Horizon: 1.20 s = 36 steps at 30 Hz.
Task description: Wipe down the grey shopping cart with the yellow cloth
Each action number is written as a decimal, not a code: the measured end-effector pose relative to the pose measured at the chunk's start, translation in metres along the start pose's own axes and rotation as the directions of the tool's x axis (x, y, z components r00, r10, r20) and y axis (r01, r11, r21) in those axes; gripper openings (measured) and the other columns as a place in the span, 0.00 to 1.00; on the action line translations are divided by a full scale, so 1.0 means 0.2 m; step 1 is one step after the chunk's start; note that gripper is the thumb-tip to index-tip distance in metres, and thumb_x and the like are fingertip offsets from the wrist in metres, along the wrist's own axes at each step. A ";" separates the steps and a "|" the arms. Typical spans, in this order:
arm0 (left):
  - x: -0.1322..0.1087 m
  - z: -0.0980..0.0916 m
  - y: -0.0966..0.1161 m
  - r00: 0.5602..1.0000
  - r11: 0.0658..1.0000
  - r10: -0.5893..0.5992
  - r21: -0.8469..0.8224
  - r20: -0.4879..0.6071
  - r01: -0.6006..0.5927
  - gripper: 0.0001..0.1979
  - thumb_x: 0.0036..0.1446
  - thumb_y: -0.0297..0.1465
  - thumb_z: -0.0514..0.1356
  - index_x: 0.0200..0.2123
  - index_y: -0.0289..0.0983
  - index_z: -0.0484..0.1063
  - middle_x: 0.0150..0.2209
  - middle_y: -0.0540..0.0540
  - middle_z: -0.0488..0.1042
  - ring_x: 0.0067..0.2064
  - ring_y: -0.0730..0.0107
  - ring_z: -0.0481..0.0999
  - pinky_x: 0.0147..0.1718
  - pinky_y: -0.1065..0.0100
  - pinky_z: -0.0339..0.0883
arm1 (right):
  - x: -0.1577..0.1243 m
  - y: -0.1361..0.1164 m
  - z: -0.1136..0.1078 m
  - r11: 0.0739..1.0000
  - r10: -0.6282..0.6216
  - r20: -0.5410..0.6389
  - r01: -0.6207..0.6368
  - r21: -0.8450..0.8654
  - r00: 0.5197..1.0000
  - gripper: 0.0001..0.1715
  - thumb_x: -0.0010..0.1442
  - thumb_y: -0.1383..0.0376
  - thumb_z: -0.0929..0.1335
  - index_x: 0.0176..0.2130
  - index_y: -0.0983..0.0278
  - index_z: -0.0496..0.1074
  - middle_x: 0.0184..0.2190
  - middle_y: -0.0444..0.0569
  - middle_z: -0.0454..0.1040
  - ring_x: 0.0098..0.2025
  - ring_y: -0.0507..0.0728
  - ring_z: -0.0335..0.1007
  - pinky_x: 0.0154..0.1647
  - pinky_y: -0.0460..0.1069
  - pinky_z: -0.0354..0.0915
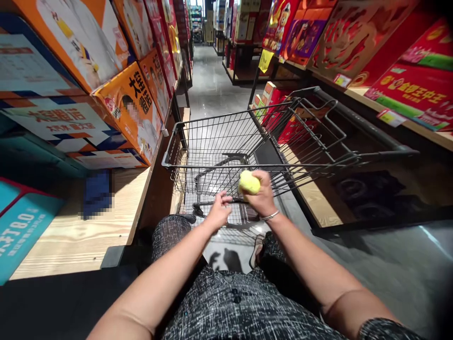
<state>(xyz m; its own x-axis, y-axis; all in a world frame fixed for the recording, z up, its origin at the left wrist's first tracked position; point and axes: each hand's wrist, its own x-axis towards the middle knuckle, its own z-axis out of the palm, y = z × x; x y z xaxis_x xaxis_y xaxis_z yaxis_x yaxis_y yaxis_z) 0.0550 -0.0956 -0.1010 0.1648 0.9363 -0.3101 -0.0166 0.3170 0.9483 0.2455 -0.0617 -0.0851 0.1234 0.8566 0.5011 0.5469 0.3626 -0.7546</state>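
Note:
In my right hand [261, 194] is a soft-looking, bunched-up yellow cloth [249, 182], gripped at about the height of the cart's near rim. The hand covers part of it, and its outline is slightly blurred. My left hand [220, 211] is a little lower and to the left, fingers loosely bent and apart, with nothing in it. Just beyond both hands stands a dark metal wire shopping cart [212, 166], sideways to me across the aisle. Its handle end points right. Through the wire mesh I see the floor and the cart's lower frame.
On the left, orange boxes [130, 113] are stacked on a wooden shelf [71, 236], with a folded dark blue item [97, 193] near them. Red gift boxes [421, 89] line the right shelf, close to the cart's handle. The tiled aisle [208, 66] runs away ahead.

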 end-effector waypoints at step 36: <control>0.46 -0.69 0.44 0.941 0.221 0.320 0.957 0.112 -0.189 0.22 0.71 0.42 0.45 0.52 0.47 0.76 0.61 0.47 0.72 0.60 0.53 0.65 0.60 0.49 0.51 | -0.12 0.36 0.50 0.715 -0.097 0.864 0.639 -0.285 0.494 0.17 0.68 0.67 0.65 0.51 0.53 0.79 0.57 0.49 0.74 0.59 0.60 0.62 0.57 0.55 0.59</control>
<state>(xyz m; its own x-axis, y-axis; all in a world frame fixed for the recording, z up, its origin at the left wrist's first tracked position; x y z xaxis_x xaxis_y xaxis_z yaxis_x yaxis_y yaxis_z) -0.0684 0.0389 -0.0558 0.2605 0.9653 0.0192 0.9088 -0.2519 0.3327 0.1991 -0.0199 -0.1935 -0.7077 0.7051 -0.0455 0.7055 0.7018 -0.0986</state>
